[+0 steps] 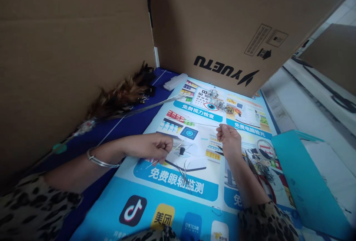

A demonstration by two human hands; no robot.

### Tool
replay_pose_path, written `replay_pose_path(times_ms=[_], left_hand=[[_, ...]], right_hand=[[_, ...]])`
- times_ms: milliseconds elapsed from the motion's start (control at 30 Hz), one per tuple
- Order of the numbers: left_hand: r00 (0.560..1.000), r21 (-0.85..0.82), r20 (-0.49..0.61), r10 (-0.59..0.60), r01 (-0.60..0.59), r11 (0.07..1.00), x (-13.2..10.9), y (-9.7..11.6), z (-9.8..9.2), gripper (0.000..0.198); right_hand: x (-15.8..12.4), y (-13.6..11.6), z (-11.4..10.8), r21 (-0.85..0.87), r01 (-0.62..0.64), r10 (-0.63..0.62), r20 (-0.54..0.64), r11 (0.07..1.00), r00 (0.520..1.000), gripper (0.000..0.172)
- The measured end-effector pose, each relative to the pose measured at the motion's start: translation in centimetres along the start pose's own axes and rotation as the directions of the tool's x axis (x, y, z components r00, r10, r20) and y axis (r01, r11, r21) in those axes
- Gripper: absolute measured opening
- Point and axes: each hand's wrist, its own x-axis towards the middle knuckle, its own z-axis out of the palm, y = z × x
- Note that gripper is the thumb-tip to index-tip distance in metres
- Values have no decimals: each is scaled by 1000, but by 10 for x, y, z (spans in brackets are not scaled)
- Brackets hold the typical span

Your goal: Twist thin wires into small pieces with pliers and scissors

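My left hand point(155, 147) is closed around thin wires that stick out on both sides of the fist, over the printed poster point(172, 104). To its right, my right hand point(229, 139) pinches the end of a long thin wire point(204, 123), which stretches leftward above the poster. A small bunch of short wire pieces point(185, 174) lies just below and right of my left hand. Beyond both hands, a bundle of long wires point(155, 104) reaches from the feathers point(119, 94) onto the poster. Silvery wire tangles point(218, 104) rest near the poster's far edge.
Cardboard panels point(217, 18) stand behind and at the left. Red-handled scissors point(267, 187) and another wire tangle point(261, 167) lie beside my right forearm. An open turquoise box point(300, 174) is at the right. A translucent white item point(175, 82) sits near the back corner.
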Motion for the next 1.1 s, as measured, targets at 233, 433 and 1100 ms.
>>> replay_pose_path(times_ms=[233, 433, 1100], left_hand=[[995, -108, 98, -25, 36, 994, 7, -17, -2, 10], [998, 3, 42, -54, 54, 999, 6, -14, 4, 6], [980, 577, -166, 107, 8, 817, -8, 4, 7, 13]], right_hand=[[1, 1, 0, 7, 12, -12, 14, 1000, 1000, 25], [1, 1, 1, -5, 3, -3, 3, 1000, 1000, 25], [-2, -2, 2, -22, -7, 7, 21, 1000, 1000, 27]])
